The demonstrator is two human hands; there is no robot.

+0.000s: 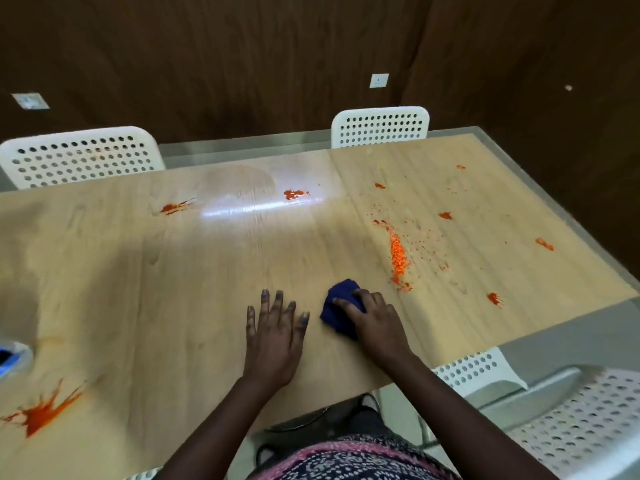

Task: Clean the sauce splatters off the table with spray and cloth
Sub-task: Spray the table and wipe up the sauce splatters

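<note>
Head camera, looking down at a pale wooden table [173,289] where a person leans in from the near edge. The person's right hand [372,315] presses a bunched dark blue cloth [337,306] flat onto the tabletop, fingers curled over it and gripping it. The left hand [275,332] lies just beside it, empty, palm down, fingers spread on the wood for support.

Just beyond the cloth, to its right, a long orange streak of sauce [398,256] runs away from the person, with fine specks scattered around it. Smaller orange spots [493,298] dot the right side. Two more splatters [294,194] sit farther back, and a large starburst splash [41,412] lies at the near left. A blurred blue and white object [10,356] at the left edge may be the spray; it cannot be told. White perforated chairs [381,128] surround the table.

Most of the mess remains. The likely risk is smearing: the small wadded cloth could drag the thick streak across clean wood, or the bracing hand or forearm could brush the wet sauce.
</note>
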